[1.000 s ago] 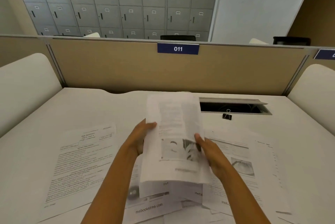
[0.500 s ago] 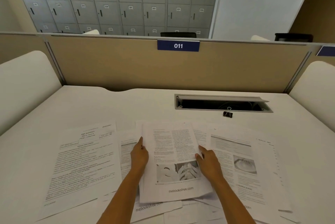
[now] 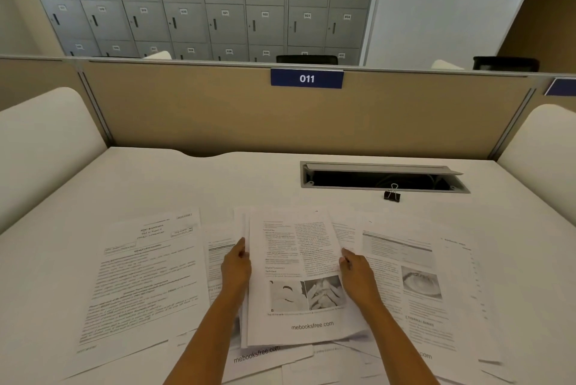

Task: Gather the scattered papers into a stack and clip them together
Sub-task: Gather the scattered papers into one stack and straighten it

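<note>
A small stack of printed papers (image 3: 296,263) lies flat in the middle of the white desk (image 3: 187,185), on top of other loose sheets. My left hand (image 3: 236,266) presses against the stack's left edge and my right hand (image 3: 357,272) against its right edge. One text sheet (image 3: 146,272) lies apart at the left. More printed sheets (image 3: 417,285) spread out at the right, overlapping each other. A black binder clip (image 3: 392,195) stands on the desk beyond the papers, in front of the cable slot, out of both hands.
An open cable slot (image 3: 383,179) is set into the desk at the back right. A tan partition (image 3: 218,116) with a blue "011" label (image 3: 307,78) closes the back. White curved side panels (image 3: 46,141) flank the desk. Grey lockers stand behind.
The stack stood upright between my hands a second ago. It came down flat onto the desk, and my hands now rest at its two side edges.
</note>
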